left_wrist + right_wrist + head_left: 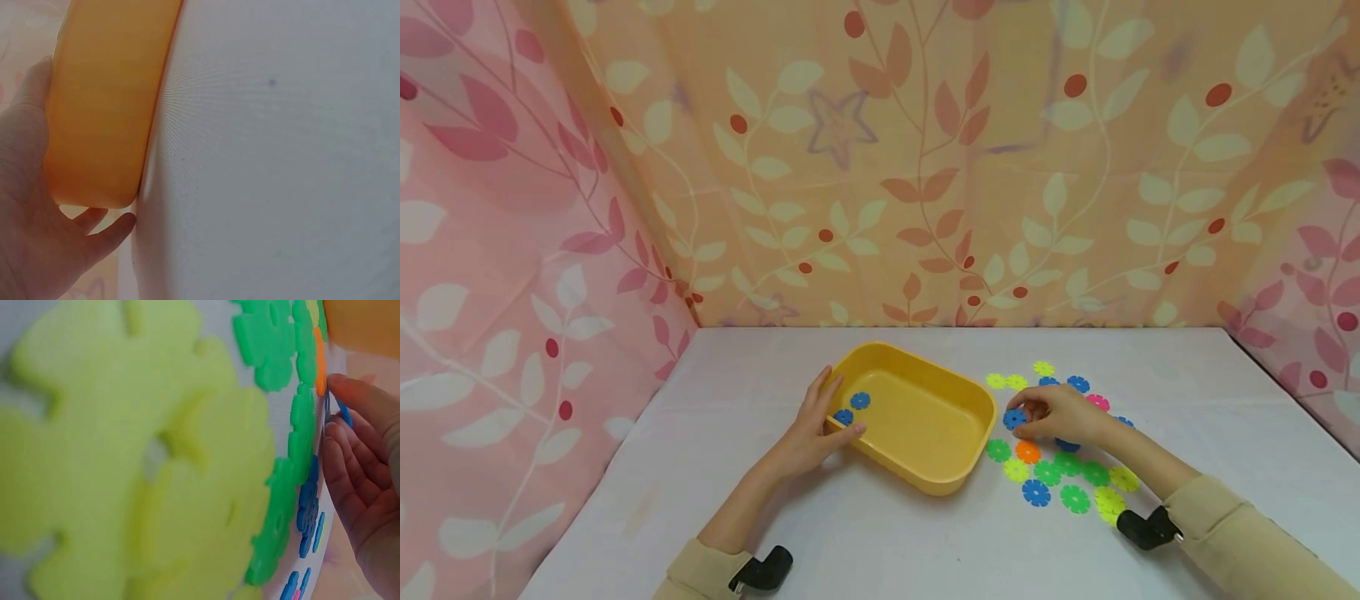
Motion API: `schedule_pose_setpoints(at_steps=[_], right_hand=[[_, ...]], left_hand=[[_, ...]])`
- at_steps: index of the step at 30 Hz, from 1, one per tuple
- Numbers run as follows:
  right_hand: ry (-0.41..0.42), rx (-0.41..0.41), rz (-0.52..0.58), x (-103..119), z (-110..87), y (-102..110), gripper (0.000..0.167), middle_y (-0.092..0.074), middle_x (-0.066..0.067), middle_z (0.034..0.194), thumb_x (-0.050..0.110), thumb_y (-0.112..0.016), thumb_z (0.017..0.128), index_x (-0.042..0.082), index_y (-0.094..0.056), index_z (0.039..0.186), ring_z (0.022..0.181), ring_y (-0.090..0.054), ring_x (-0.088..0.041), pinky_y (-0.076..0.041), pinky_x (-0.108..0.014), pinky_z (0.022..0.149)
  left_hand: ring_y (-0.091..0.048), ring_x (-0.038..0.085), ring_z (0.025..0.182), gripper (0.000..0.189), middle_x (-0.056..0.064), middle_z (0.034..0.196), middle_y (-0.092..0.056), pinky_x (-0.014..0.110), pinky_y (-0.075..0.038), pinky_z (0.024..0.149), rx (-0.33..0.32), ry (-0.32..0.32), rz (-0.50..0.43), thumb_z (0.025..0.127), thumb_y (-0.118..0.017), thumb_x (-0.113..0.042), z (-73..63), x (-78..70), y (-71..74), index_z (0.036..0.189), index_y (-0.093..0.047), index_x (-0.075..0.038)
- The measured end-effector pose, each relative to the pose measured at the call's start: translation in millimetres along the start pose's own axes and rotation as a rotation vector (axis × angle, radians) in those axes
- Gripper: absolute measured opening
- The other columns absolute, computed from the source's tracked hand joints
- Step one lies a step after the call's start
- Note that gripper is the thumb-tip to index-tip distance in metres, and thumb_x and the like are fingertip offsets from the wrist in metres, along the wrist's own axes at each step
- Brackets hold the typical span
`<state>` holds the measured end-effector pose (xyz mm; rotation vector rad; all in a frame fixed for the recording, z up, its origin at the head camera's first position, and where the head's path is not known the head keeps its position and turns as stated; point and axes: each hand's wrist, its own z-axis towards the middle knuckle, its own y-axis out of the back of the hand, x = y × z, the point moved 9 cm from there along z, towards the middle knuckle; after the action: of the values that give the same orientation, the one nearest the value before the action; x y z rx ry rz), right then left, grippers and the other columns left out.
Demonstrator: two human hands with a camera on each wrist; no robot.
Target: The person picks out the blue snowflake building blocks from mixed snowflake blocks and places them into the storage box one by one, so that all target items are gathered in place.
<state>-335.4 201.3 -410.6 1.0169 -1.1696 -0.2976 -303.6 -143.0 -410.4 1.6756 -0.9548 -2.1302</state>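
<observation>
A yellow plastic basin sits at an angle on the table, with blue snowflake discs lying at its left end. My left hand grips the basin's left corner, thumb at the near rim and fingers along the outer side. In the left wrist view the palm lies close to the basin's wall. Just beyond the basin's right side, my right hand pinches a blue snowflake disc between thumb and fingers. That disc shows edge-on in the right wrist view, beside the fingers.
Around and under my right hand lie several loose snowflake discs: green, yellow, orange, pink and blue. A white cloth covers the table. Patterned curtains stand behind and at both sides.
</observation>
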Motion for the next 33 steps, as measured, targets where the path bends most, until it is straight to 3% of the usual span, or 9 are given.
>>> schedule_pose_setpoints(at_steps=[7,11,18,25,33], right_hand=[[-0.057,-0.197,-0.029,4,6.5,24,0.035,-0.059,0.004,0.078,0.035,-0.081,0.079,0.013,-0.07,0.104,0.074,-0.055,-0.017,-0.049,-0.023,0.064],[-0.079,-0.279,0.01,20,19.3,35,0.041,-0.064,0.003,0.087,0.045,-0.079,0.079,0.016,-0.07,0.107,0.082,-0.057,-0.018,-0.051,-0.026,0.07],[-0.058,-0.251,0.17,71,54.9,30,0.041,-0.067,0.001,0.098,0.045,-0.08,0.079,0.017,-0.072,0.109,0.088,-0.059,-0.02,-0.052,-0.031,0.073],[-0.014,-0.231,0.235,117,96.7,14,0.035,-0.067,-0.001,0.099,0.039,-0.08,0.08,0.017,-0.075,0.107,0.087,-0.057,-0.021,-0.047,-0.028,0.068],[-0.001,-0.247,0.284,141,137.5,-12,0.032,-0.069,-0.001,0.094,0.035,-0.08,0.082,0.015,-0.077,0.106,0.085,-0.061,-0.019,-0.05,-0.027,0.073]], left_hand=[[-0.002,0.032,0.147,0.092,0.003,0.162,0.007,0.06,-0.012,0.113,0.0,-0.009,-0.004,0.09,-0.068,-0.045,-0.1,0.6,0.1,0.157,-0.015,-0.013],[-0.001,0.032,0.147,0.092,0.003,0.162,0.008,0.061,-0.011,0.113,0.0,-0.006,-0.009,0.09,-0.068,-0.044,-0.8,-0.1,0.9,0.157,-0.014,-0.013],[-0.001,0.036,0.147,0.091,0.006,0.162,0.007,0.062,-0.01,0.112,-0.012,-0.028,-0.016,0.091,-0.068,-0.04,-0.4,-3.9,0.4,0.157,-0.013,-0.009],[-0.003,0.034,0.147,0.091,0.007,0.162,0.006,0.06,-0.011,0.113,-0.018,-0.029,-0.02,0.09,-0.069,-0.041,-0.1,-1.5,0.5,0.157,-0.014,-0.01],[-0.003,0.033,0.147,0.093,0.002,0.162,0.007,0.06,-0.012,0.113,-0.011,-0.006,-0.023,0.09,-0.069,-0.044,-1.0,-2.2,1.9,0.158,-0.013,-0.014]])
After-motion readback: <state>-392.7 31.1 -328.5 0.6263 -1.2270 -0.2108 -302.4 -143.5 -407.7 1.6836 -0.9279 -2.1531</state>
